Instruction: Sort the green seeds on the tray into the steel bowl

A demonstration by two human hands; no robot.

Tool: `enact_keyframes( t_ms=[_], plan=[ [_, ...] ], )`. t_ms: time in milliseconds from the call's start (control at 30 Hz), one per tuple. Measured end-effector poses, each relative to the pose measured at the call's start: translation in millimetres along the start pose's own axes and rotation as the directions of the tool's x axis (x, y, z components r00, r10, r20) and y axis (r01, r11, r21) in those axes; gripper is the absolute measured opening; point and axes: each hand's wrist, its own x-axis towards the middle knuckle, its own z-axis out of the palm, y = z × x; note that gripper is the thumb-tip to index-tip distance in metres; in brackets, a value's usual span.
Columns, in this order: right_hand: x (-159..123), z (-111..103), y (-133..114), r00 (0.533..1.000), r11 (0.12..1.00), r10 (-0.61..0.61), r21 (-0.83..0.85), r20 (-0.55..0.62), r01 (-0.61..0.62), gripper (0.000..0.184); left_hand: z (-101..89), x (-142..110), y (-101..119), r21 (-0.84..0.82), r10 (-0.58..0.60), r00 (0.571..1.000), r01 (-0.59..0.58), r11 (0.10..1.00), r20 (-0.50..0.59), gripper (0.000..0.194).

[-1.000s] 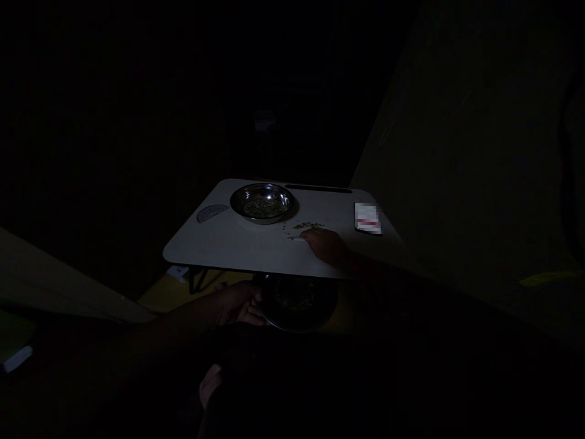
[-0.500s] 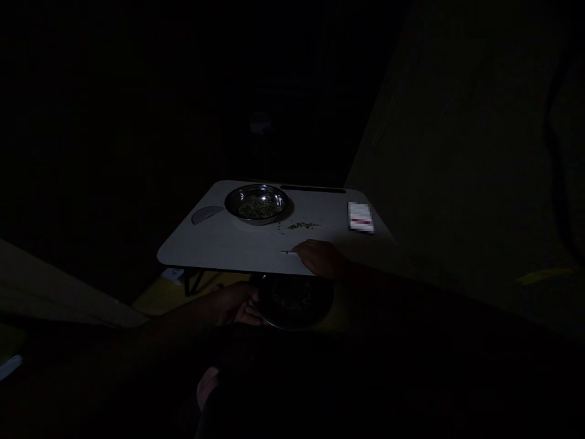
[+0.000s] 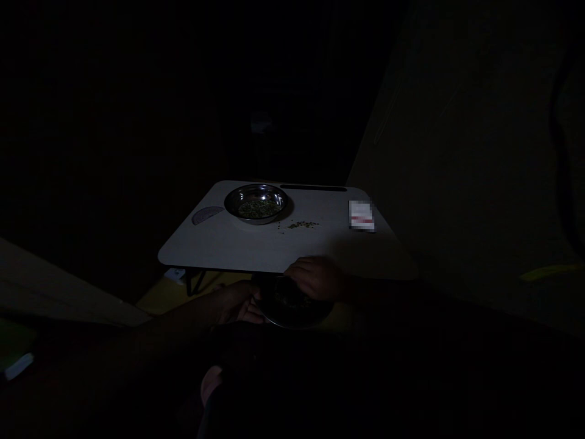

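In dim light, my left hand (image 3: 240, 303) is closed on the left rim of a dark round bowl (image 3: 297, 320), held below the table's near edge. Small bits lie inside it, too dark to name. My right hand (image 3: 317, 277) hangs over this bowl's far right side with its fingers curled. Whatever it may hold is hidden. On the table, a small scatter of greenish seeds or grains (image 3: 302, 225) lies to the right of a shiny steel bowl (image 3: 231, 210), which contains more green pieces (image 3: 259, 209).
The white folding table (image 3: 228, 253) has rounded corners and a dark slot (image 3: 313, 188) at the back. A half-round protractor (image 3: 206, 214) lies at the left, and a phone-like object with a blurred screen (image 3: 362, 216) at the right. A wall (image 3: 439, 183) rises on the right.
My right hand has come from the tabletop toward me, over the lower bowl. The thin white piece that stuck out of its fingers no longer shows. My left hand stays on the rim.
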Motion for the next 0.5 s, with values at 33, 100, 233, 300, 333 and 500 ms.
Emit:
enact_keyframes(
  t_ms=[33,100,233,300,333,500],
  plan=[
    [0,-1,0,1.0,1.0,0.003,0.0,-0.004,-0.003,0.024,0.0,0,0,-0.001,0.001,1.0,-0.001,1.0,0.001,0.009],
    [0,-3,5,0.999,0.999,0.042,-0.008,-0.016,-0.042,0.025,0.4,1,0,-0.001,0.005,1.0,-0.005,1.0,0.009,0.009],
    [0,-5,26,0.978,0.978,0.194,-0.06,-0.071,-0.198,0.026,1.8,0,1,0.008,0.012,1.0,-0.012,1.0,0.016,0.011],
    [-2,-4,39,0.965,0.959,0.255,-0.108,-0.067,-0.261,0.026,1.9,0,1,0.01,0.011,1.0,-0.011,1.0,0.014,0.012],
    [-3,-3,46,0.958,0.948,0.282,-0.137,-0.051,-0.286,0.026,1.7,-1,1,0.009,0.013,1.0,-0.014,1.0,0.013,0.012],
    [-8,0,73,0.91,0.874,0.414,-0.265,-0.034,-0.407,0.028,-0.3,0,-1,0.005,0.018,1.0,-0.018,1.0,0.008,0.012]
  ],
)
